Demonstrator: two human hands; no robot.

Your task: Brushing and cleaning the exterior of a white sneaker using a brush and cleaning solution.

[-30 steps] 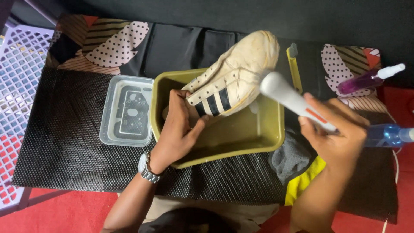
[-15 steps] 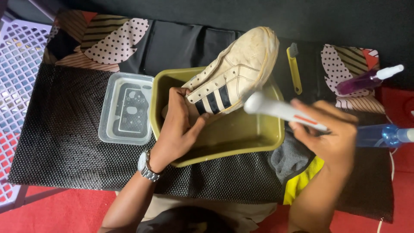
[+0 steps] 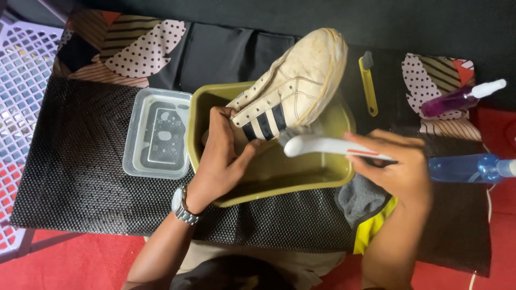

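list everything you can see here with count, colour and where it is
shoe: 1, cream with black stripes, over the basin
basin: 1, olive, centre of mat
brush: 1, white, head at the shoe's side
tub: 1, clear, left of basin
small brush: 1, yellow, right of shoe
spray bottles: 2, purple and blue, far right
cloth: 1, grey and yellow, by the basin's right corner
mat: 1, black
crate: 1, white lattice, far left
watch: 1, silver, left wrist
left hand: holds shoe
right hand: holds brush

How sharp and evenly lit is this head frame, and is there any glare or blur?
Head view: evenly lit, mostly sharp; the sneaker and left hand are crisp, the white brush in the right hand is slightly soft at its head; mild sheen on the clear container.
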